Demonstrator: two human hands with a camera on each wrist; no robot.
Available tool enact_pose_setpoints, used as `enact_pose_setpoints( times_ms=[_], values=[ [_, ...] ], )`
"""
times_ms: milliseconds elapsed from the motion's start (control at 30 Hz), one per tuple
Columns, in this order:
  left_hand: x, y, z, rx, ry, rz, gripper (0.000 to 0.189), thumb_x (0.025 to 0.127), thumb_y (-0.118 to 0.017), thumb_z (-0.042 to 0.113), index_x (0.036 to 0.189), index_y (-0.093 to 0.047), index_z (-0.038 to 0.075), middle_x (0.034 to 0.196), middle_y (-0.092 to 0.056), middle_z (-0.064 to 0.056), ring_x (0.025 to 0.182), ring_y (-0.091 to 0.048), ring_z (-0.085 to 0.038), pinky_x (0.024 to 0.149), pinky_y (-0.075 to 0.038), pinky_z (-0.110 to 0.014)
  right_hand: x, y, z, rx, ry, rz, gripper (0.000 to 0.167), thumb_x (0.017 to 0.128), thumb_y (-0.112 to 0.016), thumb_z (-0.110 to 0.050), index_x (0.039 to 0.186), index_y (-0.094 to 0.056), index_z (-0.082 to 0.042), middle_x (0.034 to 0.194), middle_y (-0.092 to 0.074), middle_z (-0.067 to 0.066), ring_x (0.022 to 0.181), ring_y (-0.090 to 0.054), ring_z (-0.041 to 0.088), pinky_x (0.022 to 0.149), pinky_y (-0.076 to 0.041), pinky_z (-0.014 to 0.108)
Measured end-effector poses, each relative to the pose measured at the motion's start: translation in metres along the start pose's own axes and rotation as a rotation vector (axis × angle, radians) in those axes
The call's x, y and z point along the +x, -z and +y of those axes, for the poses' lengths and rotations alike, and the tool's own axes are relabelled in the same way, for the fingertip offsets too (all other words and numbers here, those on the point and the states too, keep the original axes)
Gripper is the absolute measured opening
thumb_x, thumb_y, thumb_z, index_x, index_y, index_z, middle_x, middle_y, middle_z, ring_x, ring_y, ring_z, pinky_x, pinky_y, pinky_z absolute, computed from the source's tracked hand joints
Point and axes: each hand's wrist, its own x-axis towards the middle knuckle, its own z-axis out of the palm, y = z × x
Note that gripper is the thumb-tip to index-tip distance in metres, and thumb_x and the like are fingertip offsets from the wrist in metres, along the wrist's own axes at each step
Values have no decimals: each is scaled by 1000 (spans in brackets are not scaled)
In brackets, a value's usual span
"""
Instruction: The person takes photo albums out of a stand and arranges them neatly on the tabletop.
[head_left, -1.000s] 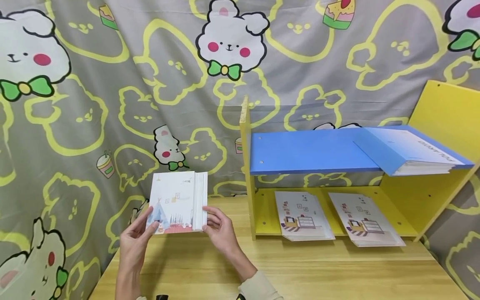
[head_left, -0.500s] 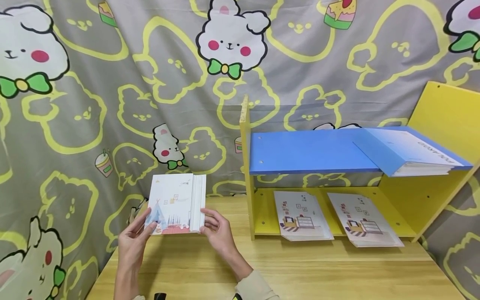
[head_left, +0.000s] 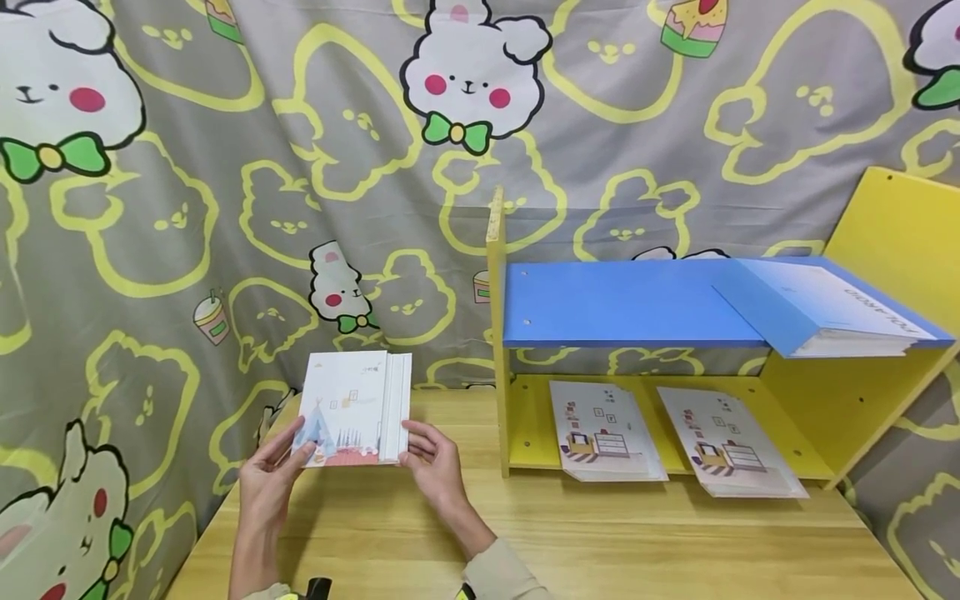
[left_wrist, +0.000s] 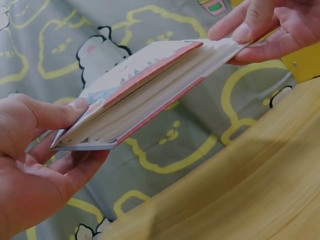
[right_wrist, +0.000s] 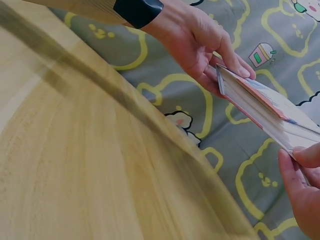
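Note:
A white photo album [head_left: 348,400] with a blue tent and a pink floor drawn on its cover is held up above the left part of the table. My left hand [head_left: 272,479] pinches its lower left corner, thumb on the front cover. At the opposite side my right hand [head_left: 437,468] pinches the right edge, where a plain white strip shows beside the cover. In the left wrist view, the lower edge of the album [left_wrist: 145,97] shows pages between two hard covers, the front one set back from the right edge. The right wrist view also shows both hands gripping it.
To the right stands a yellow shelf unit with a blue board [head_left: 630,304]. A blue POLAROID binder [head_left: 832,308] lies on that board, overhanging its front. Two white illustrated albums, one left [head_left: 607,429] and one right [head_left: 727,442], stick out below. A patterned curtain [head_left: 420,208] hangs behind the wooden table [head_left: 600,542].
The album has tipped slightly and its top edge sits a little lower. Both hands keep their grip on it. The head view has shifted slightly.

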Motion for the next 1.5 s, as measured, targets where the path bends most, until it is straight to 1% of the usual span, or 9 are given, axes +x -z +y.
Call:
enact_pose_setpoints(
  times_ms=[200,400,667,833,1033,1233,1300,1367,1500],
  values=[
    [2,4,-7,-24,9,-1,52,91,-71,-10,141,-56,-7,113,-74,10,95,-70,-5,79,-59,-20,1,-4,11,17,-30,17,48,84,-67,18,126,-70,-3,113,-75,13,104,-69,20,90,-57,25],
    [5,7,-14,-22,27,15,50,91,-70,-11,139,-57,-6,111,-74,10,91,-71,-6,78,-59,-21,0,-5,18,12,-32,27,47,82,-67,19,125,-70,-1,114,-74,14,106,-69,24,91,-57,26],
    [9,9,-18,25,67,53,50,91,-73,-8,139,-60,-3,108,-73,14,88,-70,-5,76,-59,-20,0,-7,23,10,-54,31,45,82,-69,18,124,-70,2,112,-74,16,104,-69,28,89,-58,27],
    [11,12,-24,86,125,82,48,92,-75,0,139,-62,2,105,-72,20,86,-67,-2,73,-57,-17,0,-8,24,8,-87,23,45,82,-69,17,125,-69,3,112,-73,16,104,-69,27,87,-58,26],
    [13,17,-32,126,128,96,45,93,-76,6,137,-66,6,103,-71,23,79,-62,1,63,-50,-16,2,-10,31,12,-125,11,47,81,-67,19,126,-67,5,112,-72,16,104,-69,26,85,-59,25],
    [13,19,-33,126,156,95,48,94,-76,8,140,-63,6,105,-70,24,83,-62,0,66,-51,-17,2,-13,37,31,-158,9,48,80,-66,20,126,-67,6,111,-73,14,103,-70,24,83,-60,26],
    [13,20,-32,116,165,75,51,94,-75,7,143,-59,5,108,-69,23,87,-62,0,67,-51,-16,2,-14,39,32,-175,18,48,80,-66,19,126,-68,5,111,-73,13,102,-69,22,83,-59,24],
    [12,21,-31,123,182,57,56,93,-76,7,146,-56,4,113,-67,23,90,-60,0,63,-48,-15,2,-15,40,26,-174,24,48,80,-66,17,125,-69,4,112,-73,13,103,-68,21,83,-59,24],
    [13,23,-29,147,212,35,64,92,-76,4,151,-50,4,146,-55,10,97,-57,1,60,-43,-15,1,-17,43,24,-180,29,47,80,-67,15,125,-70,2,114,-72,13,105,-68,22,84,-58,24]
  ],
)
